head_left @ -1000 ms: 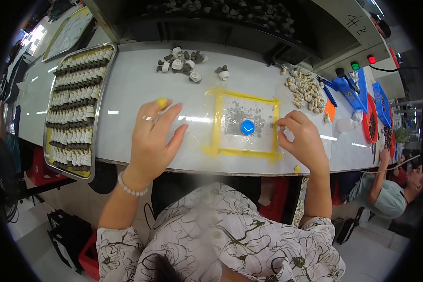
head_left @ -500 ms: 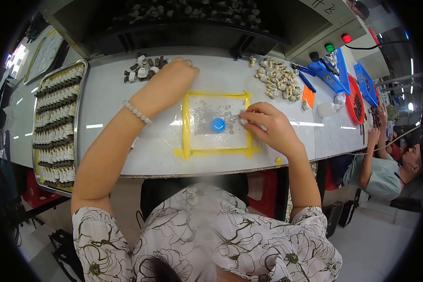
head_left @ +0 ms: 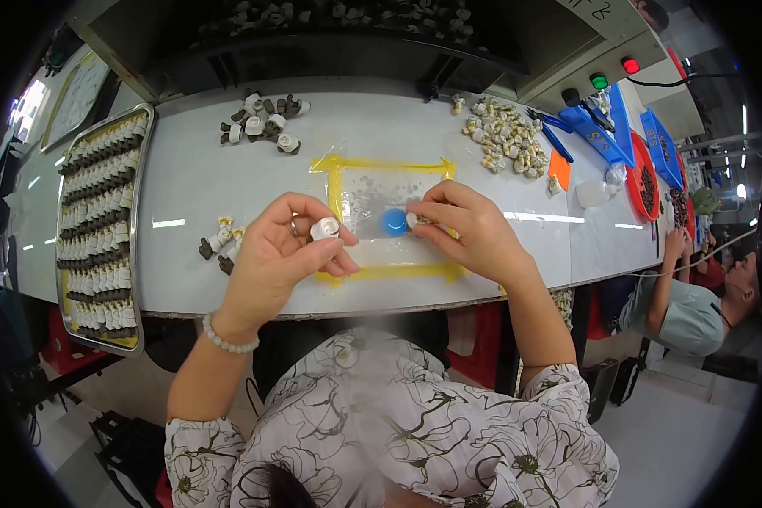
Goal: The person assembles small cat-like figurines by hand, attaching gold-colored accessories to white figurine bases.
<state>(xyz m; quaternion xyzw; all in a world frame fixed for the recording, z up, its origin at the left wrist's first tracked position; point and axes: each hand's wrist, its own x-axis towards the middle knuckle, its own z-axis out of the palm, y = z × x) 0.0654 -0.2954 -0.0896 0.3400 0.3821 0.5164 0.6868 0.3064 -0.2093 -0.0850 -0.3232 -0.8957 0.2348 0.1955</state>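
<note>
My left hand (head_left: 278,258) holds a small white cap-shaped part (head_left: 323,228) between thumb and fingers, just left of a clear mat with a yellow taped border (head_left: 340,173). My right hand (head_left: 468,229) rests on the mat and pinches a small white part (head_left: 413,220) right beside a blue round piece (head_left: 394,222) at the mat's middle. A few small black-and-white parts (head_left: 218,246) lie on the white table (head_left: 195,182) close to my left hand.
A long metal tray (head_left: 102,220) with rows of finished parts sits at the left. Piles of parts lie at the back centre (head_left: 264,120) and back right (head_left: 506,144). Blue tools (head_left: 597,131) and a red dish (head_left: 648,178) stand at right. Another person (head_left: 694,305) sits at far right.
My left hand came back from the pile at the back, now holding a white part near the mat. A few parts now lie beside it. My right hand stayed on the mat.
</note>
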